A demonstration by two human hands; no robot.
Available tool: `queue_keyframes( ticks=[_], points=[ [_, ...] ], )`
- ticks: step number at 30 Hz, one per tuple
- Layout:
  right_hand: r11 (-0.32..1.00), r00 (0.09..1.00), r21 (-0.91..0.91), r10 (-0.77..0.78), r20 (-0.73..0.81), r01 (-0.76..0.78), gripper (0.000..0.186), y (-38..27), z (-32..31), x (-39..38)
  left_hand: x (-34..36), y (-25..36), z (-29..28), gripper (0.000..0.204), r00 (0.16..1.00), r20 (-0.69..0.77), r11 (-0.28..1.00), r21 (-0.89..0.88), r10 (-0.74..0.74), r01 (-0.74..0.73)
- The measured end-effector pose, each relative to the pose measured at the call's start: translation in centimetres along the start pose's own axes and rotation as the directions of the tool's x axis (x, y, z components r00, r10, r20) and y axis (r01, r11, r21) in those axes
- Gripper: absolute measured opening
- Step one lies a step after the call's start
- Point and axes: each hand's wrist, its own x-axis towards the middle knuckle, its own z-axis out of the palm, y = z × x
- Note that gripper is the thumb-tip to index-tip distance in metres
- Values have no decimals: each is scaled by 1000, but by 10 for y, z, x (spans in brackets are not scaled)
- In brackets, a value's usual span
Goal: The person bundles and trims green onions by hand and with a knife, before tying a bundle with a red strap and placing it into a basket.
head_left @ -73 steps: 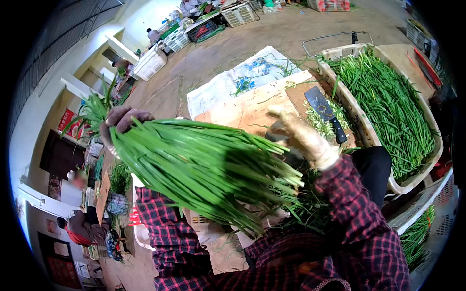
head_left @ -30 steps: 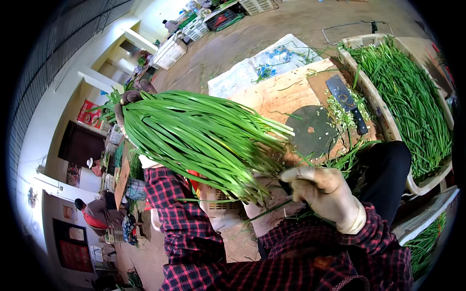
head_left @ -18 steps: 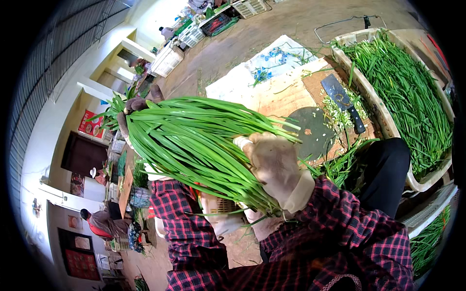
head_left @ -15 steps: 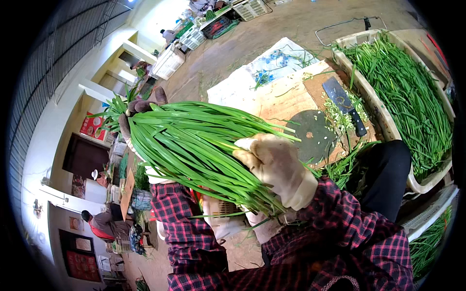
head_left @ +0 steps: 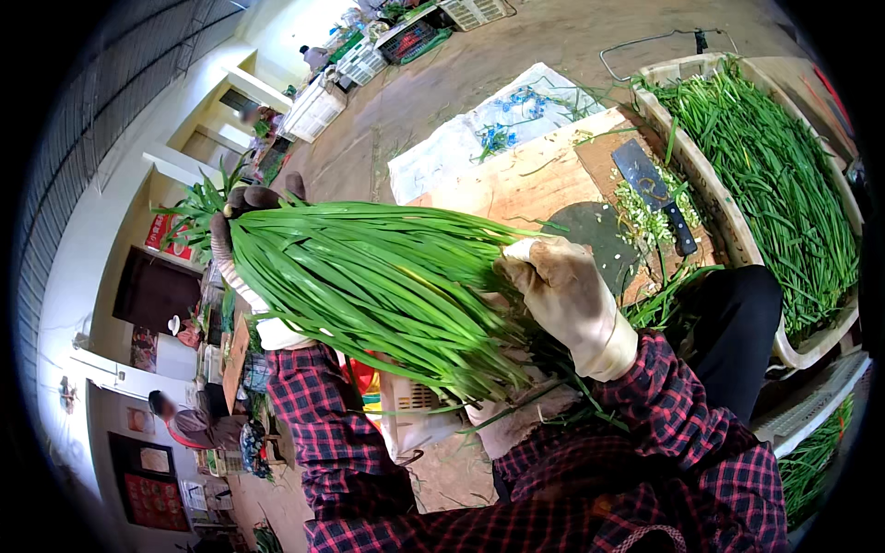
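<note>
A large bunch of garlic chives (head_left: 369, 276) stretches across the middle, its leaves fanning toward the right and lower right. My left hand (head_left: 255, 198), in a pale glove with dark fingers, is wrapped round the bunch near its far-left end. More leaf ends (head_left: 198, 214) stick out beyond that grip. At the bunch's right edge is my right hand (head_left: 570, 293), in a cream glove, its thumb and fingers pinched together against the leaves. Just what lies between those fingertips is partly hidden. Loose dark leaves (head_left: 553, 369) hang under this hand, blurred.
A wooden board (head_left: 516, 189) holds a dark round disc (head_left: 590, 241), a cleaver (head_left: 650, 189) and chopped pale bits. A cream crate (head_left: 737, 235) of chives stands at the right. White sheeting (head_left: 433, 152) lies beyond the board. Other people (head_left: 198, 424) sit at the left, far off.
My right hand has drawn back from atop the leaves to their right edge, its wrist lifted. My left hand and the bunch have shifted slightly left.
</note>
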Motion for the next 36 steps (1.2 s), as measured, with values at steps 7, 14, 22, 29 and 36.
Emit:
queue_keyframes(
  ticks=[7, 14, 22, 29, 36],
  points=[
    [988, 985, 144, 37, 167, -62, 16, -31, 6, -36, -15, 15, -13, 17, 992, -12, 989, 71, 129, -128],
    [899, 964, -436, 70, 256, 51, 19, -39, 28, -37, -19, 13, -21, 15, 994, 104, 910, -415, 24, 21],
    [804, 849, -450, -122, 515, 389, 16, -24, 13, -43, -28, 41, -44, 17, 990, 27, 990, -12, 142, -141],
    [523, 586, -825, 607, 537, 214, 33, 55, -66, -113, -25, 64, -51, 20, 969, 141, 977, 41, 203, -211],
    [864, 872, 236, 357, 335, -444, 53, 37, 8, -37, -2, 66, -56, 20, 977, 115, 984, 3, 179, -180]
  ],
)
